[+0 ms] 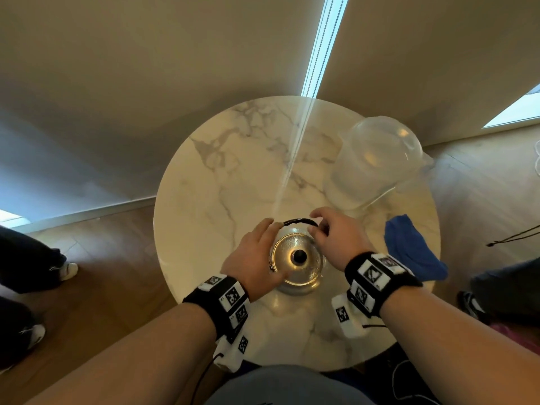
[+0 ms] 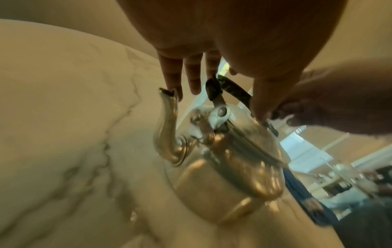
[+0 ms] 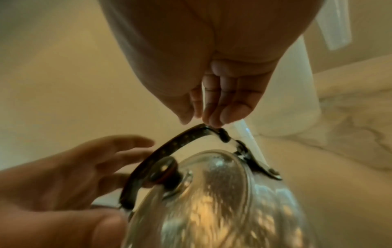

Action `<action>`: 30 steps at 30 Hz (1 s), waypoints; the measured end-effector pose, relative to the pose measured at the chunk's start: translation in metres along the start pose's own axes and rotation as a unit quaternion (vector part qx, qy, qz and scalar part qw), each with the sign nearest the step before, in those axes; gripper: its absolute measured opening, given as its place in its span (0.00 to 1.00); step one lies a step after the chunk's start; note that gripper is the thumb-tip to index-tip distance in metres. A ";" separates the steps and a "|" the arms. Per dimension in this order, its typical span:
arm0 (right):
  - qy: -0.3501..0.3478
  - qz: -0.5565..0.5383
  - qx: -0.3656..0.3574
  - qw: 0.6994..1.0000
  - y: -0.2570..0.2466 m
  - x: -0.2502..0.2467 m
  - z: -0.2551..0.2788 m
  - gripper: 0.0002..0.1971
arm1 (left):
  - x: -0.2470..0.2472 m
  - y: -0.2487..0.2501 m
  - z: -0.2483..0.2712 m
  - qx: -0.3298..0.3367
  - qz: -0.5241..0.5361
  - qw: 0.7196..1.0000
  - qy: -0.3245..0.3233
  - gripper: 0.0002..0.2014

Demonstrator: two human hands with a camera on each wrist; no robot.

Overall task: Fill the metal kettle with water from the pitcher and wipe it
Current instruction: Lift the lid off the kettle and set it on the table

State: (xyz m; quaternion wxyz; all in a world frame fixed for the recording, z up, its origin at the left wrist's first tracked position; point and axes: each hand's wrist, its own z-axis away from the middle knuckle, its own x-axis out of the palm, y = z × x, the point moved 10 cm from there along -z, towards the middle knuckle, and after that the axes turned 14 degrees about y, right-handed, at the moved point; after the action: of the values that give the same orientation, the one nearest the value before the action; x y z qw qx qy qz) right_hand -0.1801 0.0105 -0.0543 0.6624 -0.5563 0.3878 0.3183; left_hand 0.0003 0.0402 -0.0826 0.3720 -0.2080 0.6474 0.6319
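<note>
Where wooden floor [image 1: 122, 238] surrounds it, round marble table [image 1: 210, 176] bears kettle [image 1: 298, 258].

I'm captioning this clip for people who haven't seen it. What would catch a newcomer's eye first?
First, the shiny metal kettle with its black-knobbed lid on, at the near middle of the round white marble table, flanked by the left hand and the right hand, whose fingertips touch its black handle. Then the clear plastic pitcher far right and the blue cloth near it.

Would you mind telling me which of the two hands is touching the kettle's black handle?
The right hand: its fingers rest on the handle, while the left hand flanks the kettle body.
</note>
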 end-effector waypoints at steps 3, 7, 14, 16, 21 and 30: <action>-0.063 0.061 -0.062 0.994 -0.019 0.014 0.036 0.19 | 0.015 0.001 0.013 0.018 -0.049 0.999 -0.014 0.58; -0.058 0.092 -0.109 0.988 -0.033 0.032 0.055 0.12 | 0.022 -0.011 0.008 -0.032 -0.051 0.998 -0.013 0.56; -0.072 0.108 -0.147 0.981 -0.043 0.029 0.054 0.10 | 0.021 -0.013 0.010 -0.065 -0.028 0.997 0.011 0.52; -0.071 0.104 -0.146 0.981 -0.041 0.027 0.058 0.10 | 0.022 -0.011 0.011 -0.069 -0.022 0.997 0.010 0.51; -0.070 0.105 -0.161 0.979 -0.034 0.026 0.059 0.09 | 0.025 -0.003 0.010 -0.069 -0.039 0.997 0.007 0.51; -0.022 0.124 -0.242 0.962 -0.040 0.024 0.059 0.13 | 0.027 -0.004 0.006 -0.110 -0.066 0.992 0.003 0.55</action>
State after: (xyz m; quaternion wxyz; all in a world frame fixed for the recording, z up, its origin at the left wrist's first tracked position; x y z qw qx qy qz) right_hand -0.1247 0.0616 -0.0509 0.4719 -0.6407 0.3506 0.4939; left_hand -0.0128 0.0516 -0.1053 0.3856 -0.2915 0.5597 0.6731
